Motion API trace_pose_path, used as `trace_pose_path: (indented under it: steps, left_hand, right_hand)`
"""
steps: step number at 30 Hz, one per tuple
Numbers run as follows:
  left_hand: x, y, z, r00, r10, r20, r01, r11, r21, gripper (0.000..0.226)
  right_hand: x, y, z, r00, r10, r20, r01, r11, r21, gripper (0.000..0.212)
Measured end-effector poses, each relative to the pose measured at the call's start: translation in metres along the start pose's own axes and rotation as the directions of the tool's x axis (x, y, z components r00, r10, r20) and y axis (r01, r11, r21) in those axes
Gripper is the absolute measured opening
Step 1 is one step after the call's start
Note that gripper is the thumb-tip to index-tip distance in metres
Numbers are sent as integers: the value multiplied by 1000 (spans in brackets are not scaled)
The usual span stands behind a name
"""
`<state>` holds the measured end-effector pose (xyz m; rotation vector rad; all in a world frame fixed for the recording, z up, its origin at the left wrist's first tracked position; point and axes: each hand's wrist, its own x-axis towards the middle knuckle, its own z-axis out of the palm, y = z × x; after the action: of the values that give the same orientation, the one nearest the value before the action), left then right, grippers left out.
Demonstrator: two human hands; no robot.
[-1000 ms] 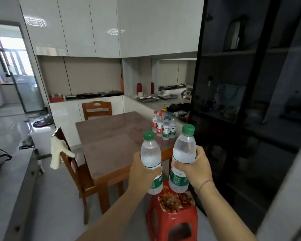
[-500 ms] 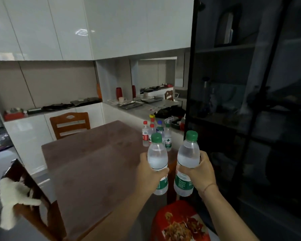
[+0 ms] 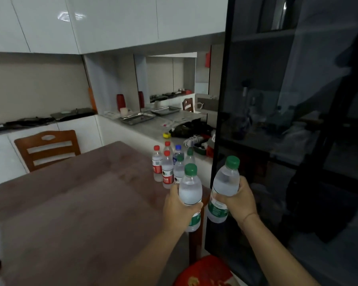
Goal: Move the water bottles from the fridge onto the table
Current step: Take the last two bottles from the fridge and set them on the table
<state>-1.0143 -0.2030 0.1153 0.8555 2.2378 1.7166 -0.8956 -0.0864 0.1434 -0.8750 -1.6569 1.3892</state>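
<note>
Right, you're mid-carry with both hands loaded. Your left hand (image 3: 179, 209) is wrapped round the label band of one green-capped bottle (image 3: 190, 189). Your right hand (image 3: 239, 201) grips the second bottle (image 3: 225, 182) the same way. Both bottles are upright, capped, in the air and not touching each other. The left one hangs over the right edge of the brown counter (image 3: 81, 203). The right one is past that edge, in front of the dark glass cabinet (image 3: 287, 141).

A tight cluster of bottles (image 3: 167, 170) with red, blue and green caps stands at the counter's far right corner, just beyond your left hand.

How I'd do the set-down:
- Bring the right hand in over the counter before lowering. Where it is now, a drop goes to the floor or onto the red stool (image 3: 205, 271) below the edge.
- Target the bare patch along the right edge, on your side of the cluster. Don't slide into it. Those bottles are tall and packed close, so one knock probably takes down several.
- Lower straight down with the bases flat, and leave a gap between the two so your knuckles don't clash.
- Both bottles look fogged, so they're likely cold and wet. Hold firm and open your fingers only once each base sits flat.
- Pull your hands back toward you, not sideways through the cluster.
- Mind the stool with your legs as you step in.
</note>
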Motion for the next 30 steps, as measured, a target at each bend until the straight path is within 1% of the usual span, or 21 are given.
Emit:
trace_pose_path:
  steps: [4, 8, 11, 15, 18, 21, 22, 24, 25, 30]
  left_hand:
    - [39, -17, 19, 1000, -17, -7, 16, 1000, -26, 66]
    - [70, -40, 37, 999, -54, -10, 53, 998, -41, 67]
    - [90, -57, 53, 995, -93, -21, 93, 996, -9, 61]
    - [121, -73, 73, 993, -115, -37, 116, 993, 28, 65]
    - [144, -87, 87, 991, -131, -32, 133, 989, 60, 69]
    - [162, -104, 100, 985, -164, -53, 166, 985, 48, 68]
    - [168, -108, 103, 983, -170, -67, 173, 983, 54, 65]
    - [181, -116, 109, 977, -193, -94, 197, 980, 31, 48]
    - [187, -120, 112, 972, -209, -108, 211, 977, 15, 44]
    - [206, -140, 129, 961, -224, -162, 230, 973, 20, 49]
  right_hand:
    - [47, 23, 12, 1000, -14, -16, 13, 999, -50, 63]
    - [86, 47, 28, 1000, 4, -6, -4, 996, -86, 61]
    - [113, 65, 41, 999, 26, 22, -23, 994, -104, 60]
    - [149, 89, 61, 995, 58, 82, -46, 989, -144, 63]
    - [178, 107, 74, 994, 74, 86, -55, 978, -202, 69]
    - [204, 124, 85, 991, 114, 71, -96, 971, -217, 69]
    - [211, 130, 89, 990, 125, 65, -109, 970, -217, 68]
    - [225, 139, 95, 989, 135, 58, -119, 967, -224, 68]
    - [231, 144, 98, 989, 138, 54, -123, 966, -226, 68]
    - [257, 164, 107, 985, 168, 34, -156, 961, -228, 67]
